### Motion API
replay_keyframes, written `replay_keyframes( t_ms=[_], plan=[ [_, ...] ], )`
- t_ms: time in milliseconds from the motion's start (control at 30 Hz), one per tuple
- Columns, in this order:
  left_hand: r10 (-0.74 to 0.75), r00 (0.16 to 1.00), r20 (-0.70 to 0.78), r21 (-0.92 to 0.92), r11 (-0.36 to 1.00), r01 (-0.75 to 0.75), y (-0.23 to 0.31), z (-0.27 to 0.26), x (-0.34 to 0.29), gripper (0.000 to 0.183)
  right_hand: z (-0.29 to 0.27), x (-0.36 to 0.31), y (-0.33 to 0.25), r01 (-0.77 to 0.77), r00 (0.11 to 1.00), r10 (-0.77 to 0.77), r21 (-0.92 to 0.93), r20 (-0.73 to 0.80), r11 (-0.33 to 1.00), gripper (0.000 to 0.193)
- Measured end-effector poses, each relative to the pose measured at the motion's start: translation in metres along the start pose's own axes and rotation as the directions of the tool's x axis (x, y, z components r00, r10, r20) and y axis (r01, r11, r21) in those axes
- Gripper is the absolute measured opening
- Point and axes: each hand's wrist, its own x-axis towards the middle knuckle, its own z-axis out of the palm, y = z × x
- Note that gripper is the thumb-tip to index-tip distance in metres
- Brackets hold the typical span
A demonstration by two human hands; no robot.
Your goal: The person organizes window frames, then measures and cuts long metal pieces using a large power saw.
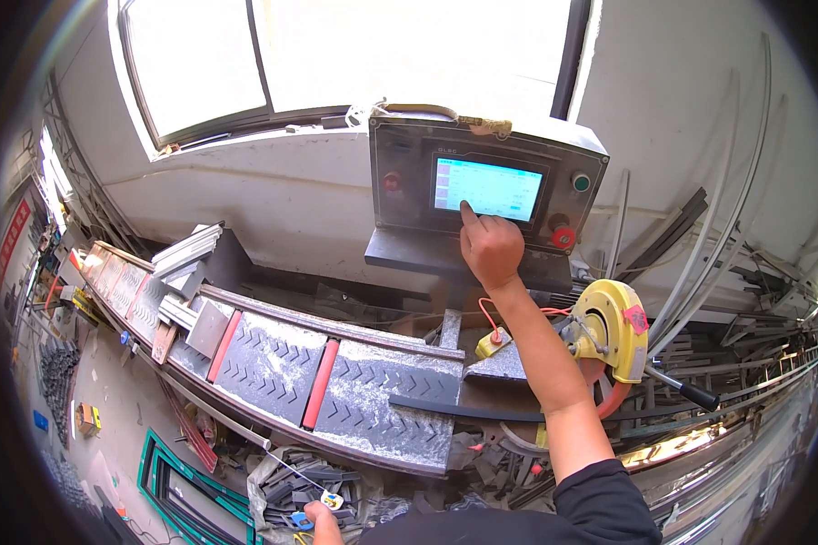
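My right hand (493, 247) reaches up to a lit touch screen (509, 186) on a grey control box. Its index finger is stretched out with the tip at the screen's lower part; the other fingers are curled and hold nothing. Low in the view, my left hand (323, 523) is closed on a tape measure (332, 500), only partly visible. A thin pale blade runs from it up towards the bench edge. Below my right arm, a dark bar (463, 411) lies across the end of the conveyor-like bench (268, 363) and reaches towards a yellow-guarded cutting saw (606, 331).
Red emergency button (563, 238) and green button (581, 183) flank the screen. Grey profiles (189, 259) rest on the bench's far side. Below lie a sack of dark offcuts (304, 481) and green-edged frames (186, 481). Long strips (727, 182) lean against the right wall.
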Motion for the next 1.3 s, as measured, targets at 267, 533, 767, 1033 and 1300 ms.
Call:
replay_keyframes(
  t_ms=[267,533,767,1033,1300],
  plan=[
    [0.293,0.947,-0.133,-0.139,0.940,-0.311,-0.048,0.030,0.025,0.015,0.004,0.008,-0.008,-0.021,1.000,0.021,0.028,-0.007,0.999,0.040],
    [-0.023,0.984,0.179,0.099,0.995,0.006,-0.054,0.050,0.065,0.021,0.003,0.009,-0.009,-0.049,0.998,0.048,0.022,0.040,0.999,0.039],
    [-0.071,0.984,0.163,-0.115,0.989,0.090,-0.053,0.046,0.044,0.021,-0.004,0.002,-0.005,0.029,0.999,-0.025,0.075,-0.048,0.997,0.024],
    [-0.166,0.951,0.261,-0.110,0.974,0.200,-0.022,0.037,0.003,0.012,-0.003,-0.007,0.005,-0.030,0.998,0.032,0.033,-0.060,0.999,0.024],
    [-0.093,0.966,0.240,-0.164,0.977,0.135,-0.044,0.021,0.019,0.009,0.002,0.007,-0.007,-0.043,0.999,0.043,0.020,0.012,0.999,0.034]
  ],
)
